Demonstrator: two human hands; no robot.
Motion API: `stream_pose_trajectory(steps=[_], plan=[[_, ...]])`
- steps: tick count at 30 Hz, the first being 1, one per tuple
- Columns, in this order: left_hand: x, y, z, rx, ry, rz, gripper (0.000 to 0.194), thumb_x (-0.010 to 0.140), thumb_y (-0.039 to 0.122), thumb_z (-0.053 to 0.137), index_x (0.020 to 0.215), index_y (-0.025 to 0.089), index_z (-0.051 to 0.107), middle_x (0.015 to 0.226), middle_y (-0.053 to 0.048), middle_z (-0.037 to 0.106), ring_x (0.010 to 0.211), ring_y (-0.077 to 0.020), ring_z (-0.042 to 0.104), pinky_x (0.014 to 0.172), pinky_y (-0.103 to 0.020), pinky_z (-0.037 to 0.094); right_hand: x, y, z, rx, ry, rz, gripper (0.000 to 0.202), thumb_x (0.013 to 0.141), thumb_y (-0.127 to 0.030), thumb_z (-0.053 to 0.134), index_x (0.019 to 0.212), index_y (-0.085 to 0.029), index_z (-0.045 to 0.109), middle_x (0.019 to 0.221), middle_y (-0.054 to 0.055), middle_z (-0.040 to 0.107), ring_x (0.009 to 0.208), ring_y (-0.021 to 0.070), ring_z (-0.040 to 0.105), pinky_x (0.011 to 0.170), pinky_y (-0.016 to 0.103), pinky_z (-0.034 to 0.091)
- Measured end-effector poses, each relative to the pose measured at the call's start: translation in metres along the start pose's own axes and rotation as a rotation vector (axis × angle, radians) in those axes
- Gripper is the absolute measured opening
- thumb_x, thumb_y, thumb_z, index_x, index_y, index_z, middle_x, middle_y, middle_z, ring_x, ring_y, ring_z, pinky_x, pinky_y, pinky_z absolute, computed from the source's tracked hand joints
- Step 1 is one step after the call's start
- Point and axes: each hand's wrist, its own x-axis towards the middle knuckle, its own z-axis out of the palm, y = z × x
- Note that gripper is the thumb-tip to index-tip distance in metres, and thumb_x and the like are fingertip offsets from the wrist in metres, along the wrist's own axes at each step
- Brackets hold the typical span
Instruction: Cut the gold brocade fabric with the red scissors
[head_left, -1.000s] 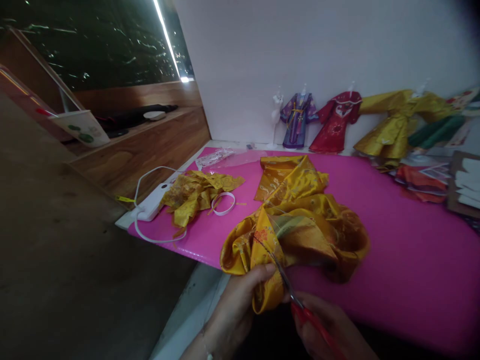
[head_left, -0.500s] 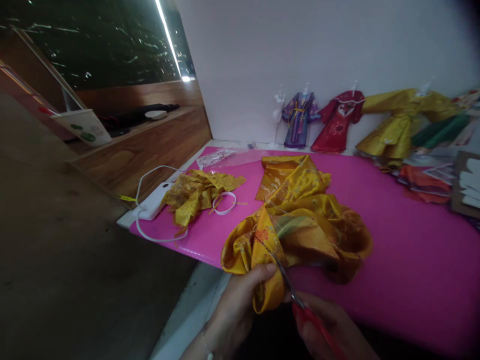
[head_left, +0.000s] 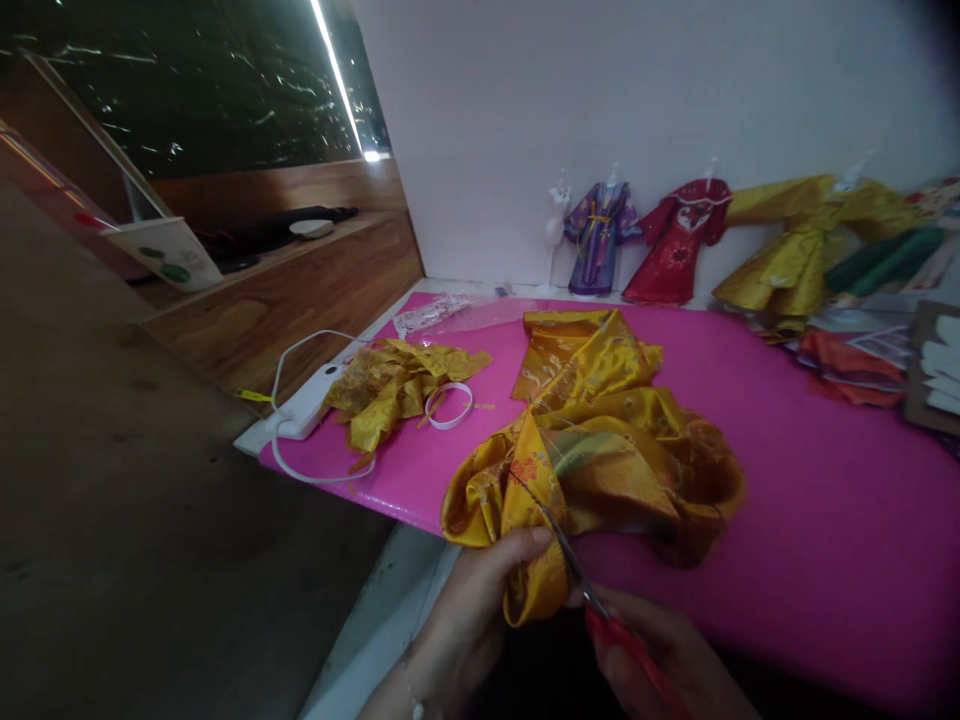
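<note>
The left hand (head_left: 469,600) pinches a fold of gold brocade fabric (head_left: 592,470), heaped at the near edge of the pink bench (head_left: 825,500), while the right hand (head_left: 660,655) grips red-handled scissors (head_left: 592,595); light, limp and slippery-looking, it is probably best held taut beside the blades.

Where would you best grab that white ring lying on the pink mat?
Pinch the white ring at its near right rim, coming from above. It lies flat and open on the pink mat, so a finger fits inside the loop. Its left edge sits against the yellow scraps, so that side is crowded.
</note>
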Motion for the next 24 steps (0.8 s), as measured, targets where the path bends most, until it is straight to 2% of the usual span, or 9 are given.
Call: stream_pose_trajectory(steps=[5,8,13,18,24], plan=[[-0.0025,0.0015,0.0018,-0.008,-0.007,0.005,0.038,0.057,0.024,0.076,0.091,0.007,0.073,0.068,-0.009,0.077,0.048,-0.0177,0.066,0.049,-0.025,0.050,-0.0020,-0.0042,0.0006,-0.006,0.006,-0.044,0.046,0.083,-0.065,0.059,0.098,-0.022,0.064,0.058,-0.008,0.031,0.052,0.0103,0.022,0.049,0.025,0.019],[-0.0024,0.0024,0.0013,-0.005,-0.013,0.007,0.040,0.058,0.024,0.076,0.094,0.007,0.073,0.067,-0.008,0.077,0.048,-0.0174,0.065,0.049,-0.025,0.050,-0.0016,-0.0046,0.0012,-0.004,0.015,-0.008,0.047,0.081,-0.067,0.060,0.097,-0.023,0.065,0.056,-0.008,0.030,0.051,0.0103,0.020,0.049,0.025,0.017],[-0.0017,0.0021,-0.0004,-0.003,-0.009,0.007,0.035,0.057,0.025,0.076,0.088,0.007,0.073,0.067,-0.009,0.077,0.048,-0.0170,0.065,0.051,-0.025,0.051,-0.0007,0.0007,-0.0021,-0.053,-0.009,-0.005,0.044,0.082,-0.065,0.060,0.099,-0.024,0.067,0.057,-0.007,0.034,0.053,0.0120,0.025,0.050,0.026,0.025],[-0.0015,0.0013,-0.0020,0.000,-0.020,-0.011,0.036,0.057,0.025,0.076,0.089,0.007,0.074,0.066,-0.009,0.076,0.047,-0.0164,0.063,0.050,-0.025,0.051,0.0000,0.0011,-0.0056,-0.091,-0.022,-0.015,0.044,0.084,-0.062,0.059,0.104,-0.024,0.068,0.057,-0.007,0.034,0.051,0.0112,0.024,0.048,0.024,0.025],[-0.0002,0.0023,-0.0020,0.037,0.003,-0.021,0.032,0.056,0.027,0.075,0.082,0.008,0.073,0.067,-0.010,0.076,0.046,-0.0176,0.064,0.049,-0.027,0.050,-0.0006,0.0035,-0.0059,-0.147,-0.004,-0.028,0.044,0.085,-0.060,0.058,0.108,-0.024,0.069,0.056,-0.005,0.036,0.051,0.0138,0.033,0.052,0.027,0.040]])
